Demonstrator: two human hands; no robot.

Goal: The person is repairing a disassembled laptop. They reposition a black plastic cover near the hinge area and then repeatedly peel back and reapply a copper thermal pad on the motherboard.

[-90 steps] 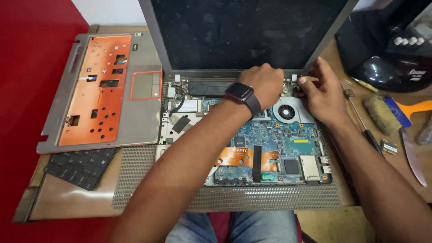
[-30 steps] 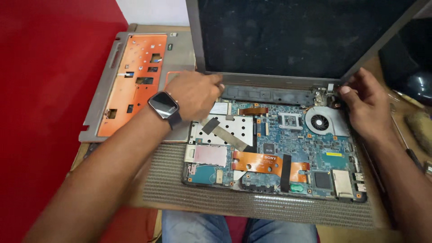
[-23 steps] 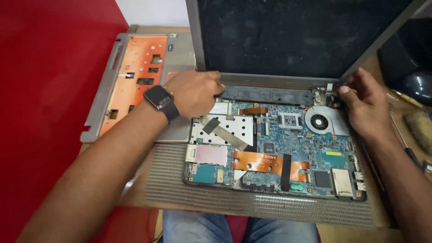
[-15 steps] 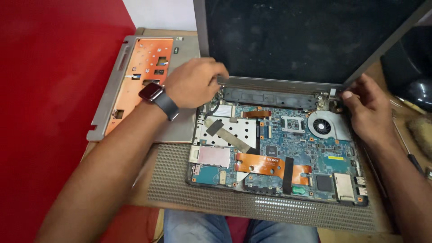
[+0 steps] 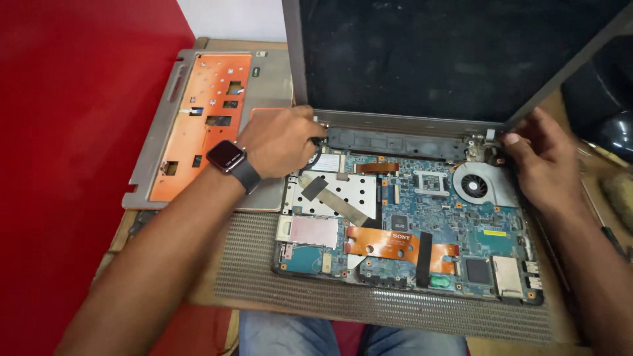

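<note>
Head view: opened laptop base (image 5: 409, 244) sits on a ribbed mat (image 5: 369, 310), motherboard exposed, screen (image 5: 455, 59) standing upright behind it on its hinges.

Left hand (image 5: 280, 142) is at the left hinge corner, fingers curled tight around a thin dark cable or small part there; I can't tell exactly what's pinched, it's hidden under the knuckles. Narrow grip, not a flat palm. Smartwatch (image 5: 227, 157) on that wrist.

Right hand (image 5: 541, 165) is at the right hinge corner, fingertips closed in on the hinge bracket beside the bottom corner of the screen frame. Whether it grips a screw or just steadies the frame, I cannot tell.

My read: both hands on opposite hinges because the lid is only supported there with the top cover off, so one side gets braced while the other is worked.

Cooling fan (image 5: 476, 186) is just beside the right hand, untouched. Orange flex ribbon (image 5: 389, 242) lies across the board middle, well apart from both hands.

Removed palmrest cover (image 5: 211, 118) lies upside down to the left of the base, orange underside up, parked out of the work zone, partly under the left forearm. Red surface (image 5: 72, 165) further left. A screwdriver (image 5: 603, 221) lies at the right edge, near the right forearm.
</note>
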